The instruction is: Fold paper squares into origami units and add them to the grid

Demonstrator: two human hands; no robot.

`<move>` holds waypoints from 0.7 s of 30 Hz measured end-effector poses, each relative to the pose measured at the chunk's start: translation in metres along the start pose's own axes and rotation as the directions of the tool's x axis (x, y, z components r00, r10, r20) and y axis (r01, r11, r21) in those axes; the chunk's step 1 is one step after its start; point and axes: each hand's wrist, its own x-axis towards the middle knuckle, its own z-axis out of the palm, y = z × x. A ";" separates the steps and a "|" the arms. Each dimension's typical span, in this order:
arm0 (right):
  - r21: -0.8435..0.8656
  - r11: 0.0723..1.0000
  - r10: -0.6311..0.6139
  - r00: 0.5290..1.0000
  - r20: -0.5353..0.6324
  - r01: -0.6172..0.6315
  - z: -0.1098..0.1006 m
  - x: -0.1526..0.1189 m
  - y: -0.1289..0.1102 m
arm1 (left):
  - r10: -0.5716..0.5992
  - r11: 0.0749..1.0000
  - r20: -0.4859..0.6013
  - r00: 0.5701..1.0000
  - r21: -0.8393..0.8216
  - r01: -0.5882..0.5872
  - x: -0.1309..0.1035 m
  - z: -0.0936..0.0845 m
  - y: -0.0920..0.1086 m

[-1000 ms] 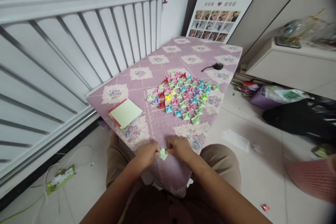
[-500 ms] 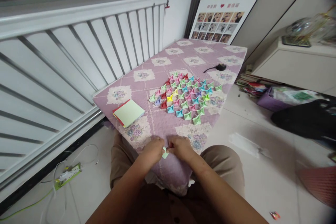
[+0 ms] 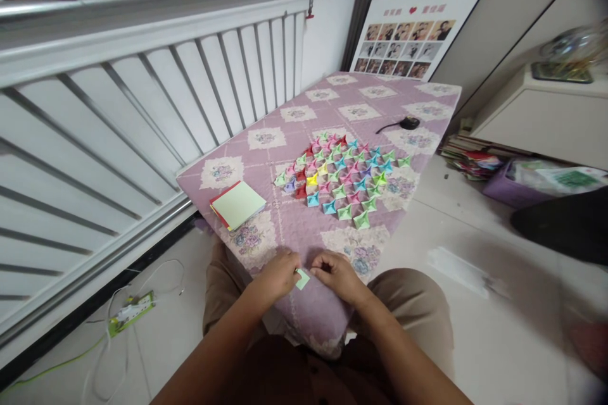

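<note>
Between my hands, near the close end of the table, is a small folded light green paper (image 3: 302, 279). My left hand (image 3: 283, 273) pinches its left corner. My right hand (image 3: 335, 273) is just to the right, apart from the paper, with thumb and index finger curled toward each other and a gap between them. Beyond my hands, folded paper pieces (image 3: 339, 190) in green, pink, blue, red and yellow stand in rows. A stack of square paper sheets (image 3: 238, 204), light green on top, lies to the left.
The table (image 3: 304, 240) has a purple floral cloth. A black object with a short cord (image 3: 409, 123) lies toward its far right. White railings (image 3: 190, 95) run along the left; a power strip (image 3: 132, 312) is on the floor.
My right hand has let go of the green paper and moved slightly right. The paper in my left hand shows more of its flat face. The whole view has shifted a little.
</note>
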 end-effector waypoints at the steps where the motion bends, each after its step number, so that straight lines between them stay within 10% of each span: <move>1: 0.041 0.999 0.007 1.000 0.003 -0.007 0.000 0.000 0.001 | -0.007 0.999 -0.013 1.000 -0.031 0.007 -0.001 0.002 -0.002; 6: 0.281 0.954 0.105 0.994 0.008 -0.103 -0.004 0.001 0.006 | -0.108 0.943 -0.093 0.990 -0.324 0.072 -0.003 0.016 -0.012; 11: 0.482 0.854 0.248 0.967 -0.049 -0.195 0.001 -0.003 0.003 | -0.294 0.571 -0.155 0.943 -0.820 0.043 0.000 0.029 -0.004; 21: 0.601 0.766 0.294 0.956 -0.010 -0.229 0.022 -0.015 -0.023 | -0.361 0.206 -0.195 0.912 -0.970 -0.125 -0.006 0.036 0.027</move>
